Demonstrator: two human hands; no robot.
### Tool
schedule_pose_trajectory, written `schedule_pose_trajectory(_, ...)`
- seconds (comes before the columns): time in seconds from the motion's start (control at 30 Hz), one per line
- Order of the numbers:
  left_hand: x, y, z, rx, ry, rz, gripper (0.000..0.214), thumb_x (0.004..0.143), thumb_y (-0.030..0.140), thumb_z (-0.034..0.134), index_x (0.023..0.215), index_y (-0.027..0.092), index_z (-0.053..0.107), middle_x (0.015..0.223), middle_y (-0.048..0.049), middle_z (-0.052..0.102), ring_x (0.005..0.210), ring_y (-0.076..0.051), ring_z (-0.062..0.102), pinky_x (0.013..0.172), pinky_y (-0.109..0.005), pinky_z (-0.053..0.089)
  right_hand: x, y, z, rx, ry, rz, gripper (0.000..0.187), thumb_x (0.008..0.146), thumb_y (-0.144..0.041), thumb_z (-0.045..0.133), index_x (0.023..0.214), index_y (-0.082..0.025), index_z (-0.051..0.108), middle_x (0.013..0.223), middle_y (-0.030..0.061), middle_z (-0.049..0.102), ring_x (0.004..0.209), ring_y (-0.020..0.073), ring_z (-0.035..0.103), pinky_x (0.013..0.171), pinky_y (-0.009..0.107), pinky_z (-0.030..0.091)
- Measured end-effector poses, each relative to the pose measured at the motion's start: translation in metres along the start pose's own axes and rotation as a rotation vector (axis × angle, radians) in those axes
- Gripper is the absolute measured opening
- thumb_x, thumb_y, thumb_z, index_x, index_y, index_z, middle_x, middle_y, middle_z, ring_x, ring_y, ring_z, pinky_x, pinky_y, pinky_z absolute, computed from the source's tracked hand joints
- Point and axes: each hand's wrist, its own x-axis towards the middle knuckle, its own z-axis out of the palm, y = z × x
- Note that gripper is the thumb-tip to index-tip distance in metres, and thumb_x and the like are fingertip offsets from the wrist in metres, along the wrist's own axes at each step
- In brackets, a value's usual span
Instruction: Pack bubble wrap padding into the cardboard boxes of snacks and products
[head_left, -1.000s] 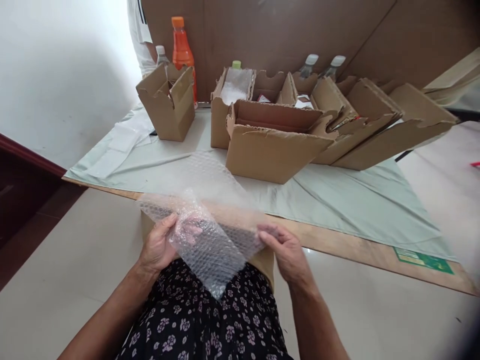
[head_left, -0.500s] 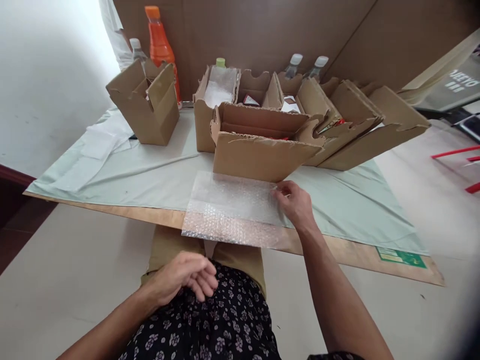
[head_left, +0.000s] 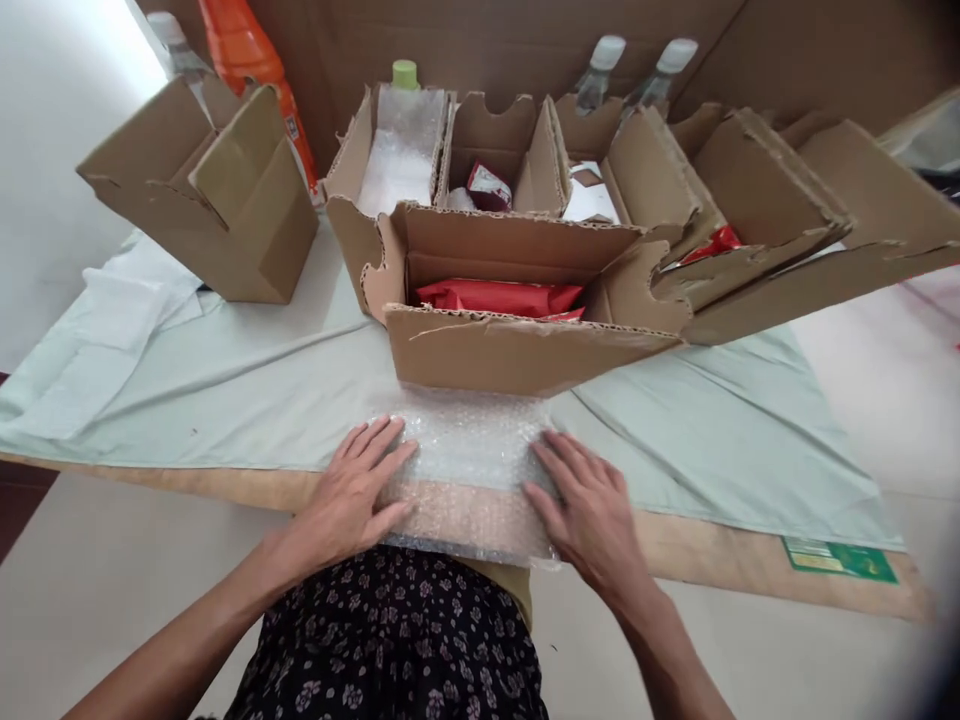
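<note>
Bubble wrap [head_left: 461, 450] lies spread over the near edge of the counter [head_left: 720, 470], before the nearest carton [head_left: 517, 355]. I find left hand [head_left: 360, 492] and right hand [head_left: 589, 505] wide, palms down at its sides, gripping nothing. Flattening appears nearly complete; it encloses no item.

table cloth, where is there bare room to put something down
Bare cloth lies right of the right hand, and between the white sheets and left hand. The back is crowded with cardboard boxes and bottles; bubble wrap lies between the hands.

A black garment [head_left: 397, 640] with pale floral print is worn.
</note>
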Motion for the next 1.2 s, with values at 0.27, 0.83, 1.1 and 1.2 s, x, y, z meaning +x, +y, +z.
schedule_pose_trajectory(0.27, -0.032, -0.013, -0.024, 0.041, -0.099, 0.227, 0.086, 0.082, 0.033, 0.077, 0.159, 0.026, 0.04, 0.171, -0.0138, 0.034, 0.158, -0.039, 0.031, 0.127, -0.065, 0.028, -0.049, -0.008, -0.02, 0.101, -0.112, -0.242, 0.046, 0.1, -0.026, 0.056, 0.145, -0.02, 0.059, 0.154, 0.0138, 0.056, 0.141, 0.0311, 0.054, 0.105, 0.047, 0.048)
schedule_pose_trajectory(0.83, -0.021, -0.006, -0.046, -0.511, 0.157, -0.299, 0.012, 0.092, 0.032, 0.07, 0.089, 0.024, 0.079, 0.082, -0.0021, 0.081, 0.071, -0.02, 0.074, 0.063, -0.025, 0.054, -0.01, -0.016, -0.038, 0.557, 0.037, 0.369, 0.019, 0.101, -0.04, 0.062, 0.093, -0.028, 0.074, 0.087, 0.0023, 0.079, 0.076, 0.022, 0.074, 0.069, 0.032, 0.058)
schedule_pose_trajectory(1.1, 0.009, -0.012, -0.02, -0.225, 0.322, -0.292, 0.018, 0.091, 0.037, 0.067, 0.092, 0.024, 0.078, 0.084, -0.0055, 0.077, 0.074, -0.023, 0.067, 0.075, -0.032, 0.05, -0.009, -0.003, 0.006, 0.098, 0.086, 0.304, 0.029, 0.103, -0.045, 0.057, 0.091, -0.022, 0.071, 0.084, 0.006, 0.076, 0.077, 0.0219, 0.066, 0.077, 0.037, 0.045)
schedule_pose_trajectory(1.2, 0.012, -0.02, -0.018, 0.025, 0.271, -0.297, 0.036, 0.094, 0.042, 0.064, 0.12, 0.018, 0.073, 0.096, -0.0116, 0.074, 0.085, -0.028, 0.067, 0.081, -0.039, 0.052, -0.015, 0.0, 0.005, -0.054, 0.103, 0.293, 0.038, 0.102, -0.051, 0.058, 0.119, -0.019, 0.069, 0.118, 0.0144, 0.075, 0.1, 0.0291, 0.067, 0.082, 0.04, 0.043)
